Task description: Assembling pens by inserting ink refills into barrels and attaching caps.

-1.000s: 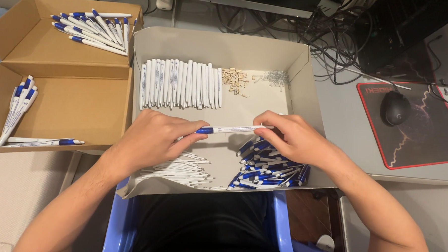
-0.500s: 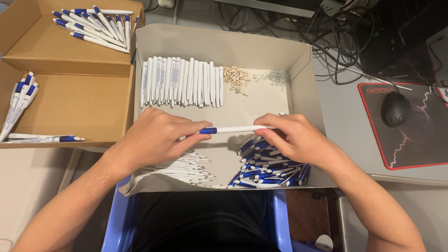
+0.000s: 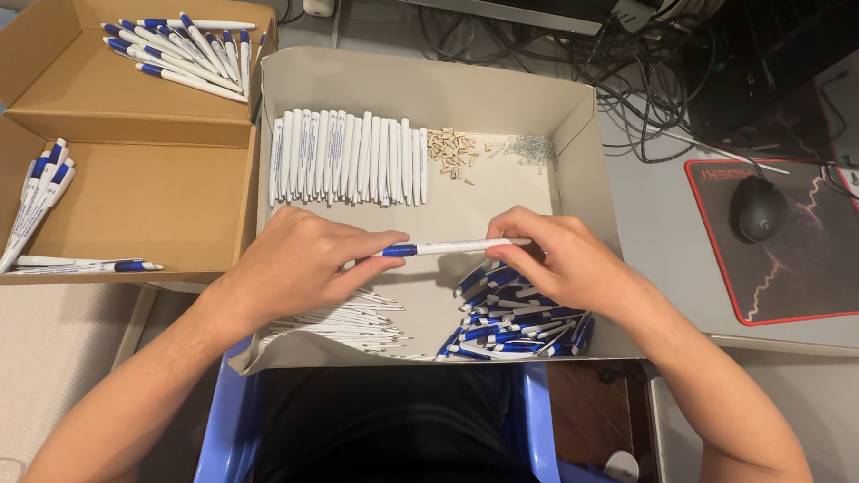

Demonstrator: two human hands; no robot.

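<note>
Over the last second the white-and-blue pen (image 3: pixel 444 248) has barely shifted, remaining bridged between the two hands above the shallow cardboard tray (image 3: pixel 586 133), which suggests its parts are being pressed together. The left hand (image 3: pixel 300 266) is closed on the blue grip end, the right hand (image 3: pixel 557 260) pinches the white barrel end. Its long axis lies nearly horizontal, left to right, rising slightly toward the right hand.

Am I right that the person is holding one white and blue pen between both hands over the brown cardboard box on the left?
Not quite. The head view shows both hands, left hand and right hand, holding the white and blue pen over the grey tray in the middle, not over the brown cardboard box on the left, which holds only loose pens.
</note>
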